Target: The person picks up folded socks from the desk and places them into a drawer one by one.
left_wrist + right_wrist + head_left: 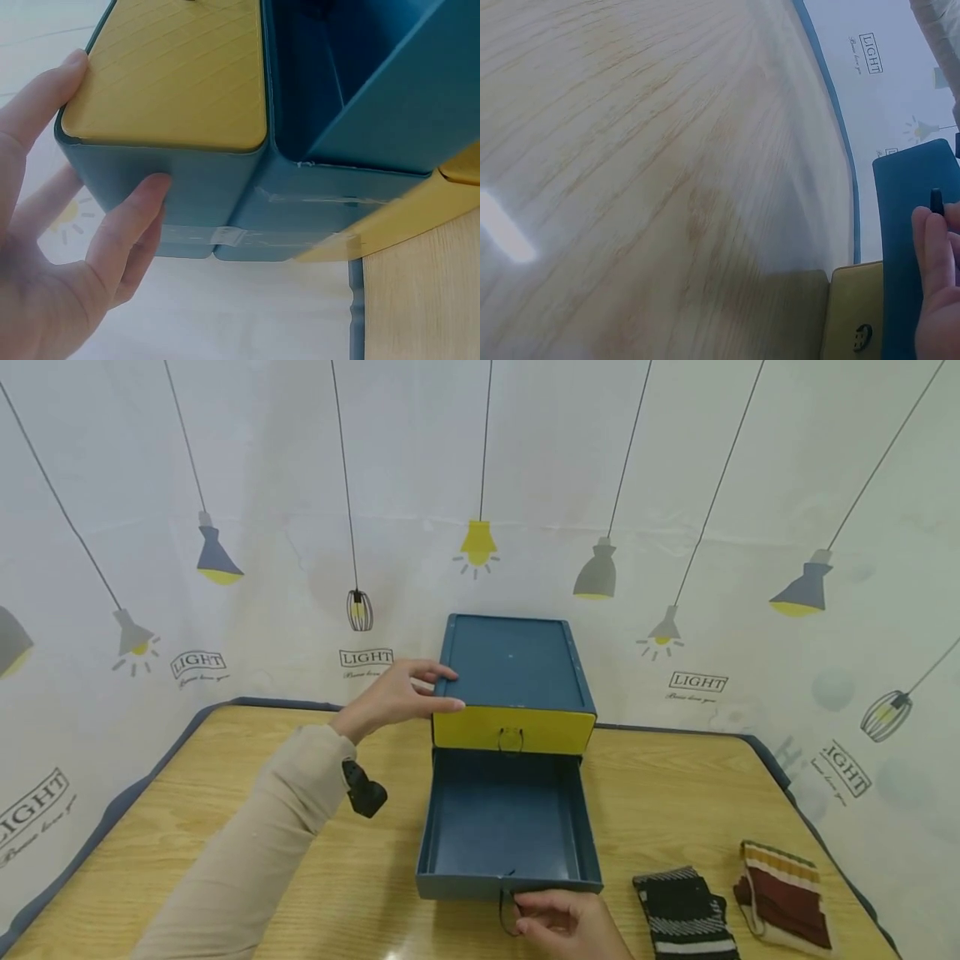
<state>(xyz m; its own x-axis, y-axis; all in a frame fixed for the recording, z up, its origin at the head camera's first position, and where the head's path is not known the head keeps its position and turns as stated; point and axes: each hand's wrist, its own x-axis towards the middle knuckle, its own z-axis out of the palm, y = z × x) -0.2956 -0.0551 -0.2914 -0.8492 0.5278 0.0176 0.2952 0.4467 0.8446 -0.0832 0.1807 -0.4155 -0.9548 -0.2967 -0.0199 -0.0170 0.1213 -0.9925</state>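
A small drawer cabinet (510,660) with a blue body stands towards the back of the table, its yellow top drawer (472,731) closed. Below that, a blue drawer (502,827) is pulled out and empty. My left hand (397,697) rests at the cabinet's upper left front corner; in the left wrist view, fairly straight fingers (139,214) touch its side. My right hand (573,927) pinches the dark loop handle (504,914) on the blue drawer's front. In the right wrist view, another yellow drawer front (847,300) shows beside the blue one.
Right of the drawer lie a folded black-and-white striped knit piece (686,910) and a folded maroon, cream and mustard one (787,897), both sock-like. The wooden table (225,760) backs onto a lamp-printed wall covering (420,485).
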